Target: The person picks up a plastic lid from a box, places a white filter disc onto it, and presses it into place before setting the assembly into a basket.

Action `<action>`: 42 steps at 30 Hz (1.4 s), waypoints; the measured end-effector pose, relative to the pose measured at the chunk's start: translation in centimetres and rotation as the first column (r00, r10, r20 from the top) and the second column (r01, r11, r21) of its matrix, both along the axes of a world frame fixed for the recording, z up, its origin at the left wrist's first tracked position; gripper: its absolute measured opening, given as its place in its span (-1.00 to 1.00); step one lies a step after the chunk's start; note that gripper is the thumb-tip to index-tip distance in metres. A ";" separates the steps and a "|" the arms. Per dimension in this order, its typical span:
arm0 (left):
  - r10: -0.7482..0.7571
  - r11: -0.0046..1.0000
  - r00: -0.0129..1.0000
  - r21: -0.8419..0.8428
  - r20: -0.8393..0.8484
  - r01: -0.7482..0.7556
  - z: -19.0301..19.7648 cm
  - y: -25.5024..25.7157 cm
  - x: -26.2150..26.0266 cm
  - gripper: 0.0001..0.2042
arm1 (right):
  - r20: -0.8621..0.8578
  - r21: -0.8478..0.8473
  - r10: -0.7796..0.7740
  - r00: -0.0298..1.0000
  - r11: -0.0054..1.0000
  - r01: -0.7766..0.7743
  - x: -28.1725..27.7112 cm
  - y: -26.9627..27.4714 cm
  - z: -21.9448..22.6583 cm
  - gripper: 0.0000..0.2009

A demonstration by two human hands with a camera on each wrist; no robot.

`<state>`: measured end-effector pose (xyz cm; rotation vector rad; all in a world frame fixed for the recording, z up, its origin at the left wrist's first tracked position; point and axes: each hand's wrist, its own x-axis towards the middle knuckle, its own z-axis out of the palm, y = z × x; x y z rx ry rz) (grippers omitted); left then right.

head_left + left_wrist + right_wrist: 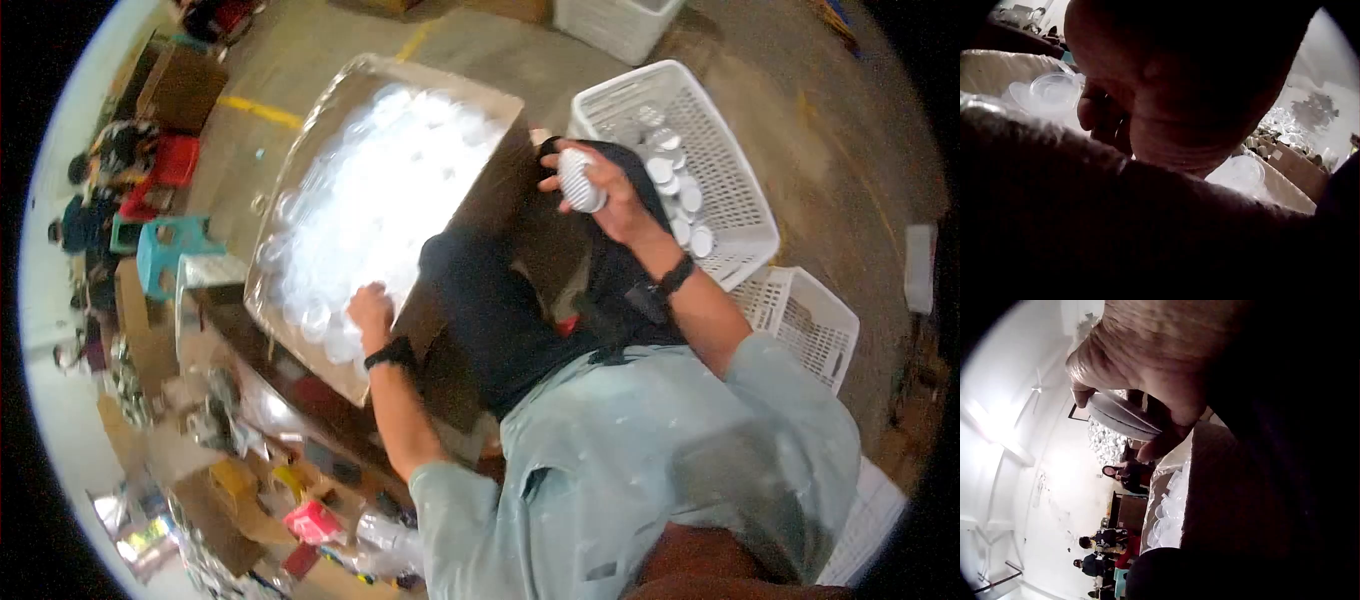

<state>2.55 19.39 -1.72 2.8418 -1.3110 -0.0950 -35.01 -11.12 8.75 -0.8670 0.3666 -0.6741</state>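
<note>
My right hand (622, 205) grips a round white disc with a striped face (580, 181), raised beside the white basket (735, 195). The right wrist view shows the disc (1124, 417) edge-on between thumb and fingers, with a seam along its side. My left hand (371, 311) is over the near edge of a large cardboard box (480, 165) full of clear plastic cups (345, 215). In the left wrist view the left hand (1154, 106) points down past the box edge, its fingertips hidden; I cannot tell whether they hold a cup.
White round pieces (690, 195) lie inside the basket. A second white basket (815, 325) stands nearer, and a white crate (615, 28) beyond. People (125, 160) sit at the far left near a teal stool (172, 250). Cluttered goods (315, 520) lie at lower left.
</note>
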 end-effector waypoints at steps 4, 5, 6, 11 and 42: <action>-0.199 0.977 0.957 0.117 0.209 0.178 -9.3 4.7 6.9 -0.91 | 0.036 0.043 0.055 0.998 0.997 -0.057 -0.2 0.3 0.3 -0.28; -0.137 0.954 0.950 0.297 0.279 0.051 1.7 0.8 -0.4 -0.92 | 0.036 0.044 0.055 0.998 0.997 -0.057 -0.2 0.3 0.2 -0.27; -0.066 0.921 0.975 0.389 0.214 -0.023 3.5 0.0 -1.0 -0.88 | 0.040 0.048 0.063 0.997 0.997 -0.065 -0.3 0.3 0.3 -0.26; 0.084 0.992 0.992 0.082 0.089 -0.091 9.9 -2.5 -2.9 -0.71 | 0.080 0.109 0.165 0.983 0.979 -0.173 -0.4 0.3 0.3 -0.24; -0.594 0.696 0.619 -0.714 -0.513 0.076 13.9 -17.2 -22.4 -0.62 | -0.374 -0.123 0.156 0.914 0.969 -0.215 -0.2 1.1 0.9 -0.32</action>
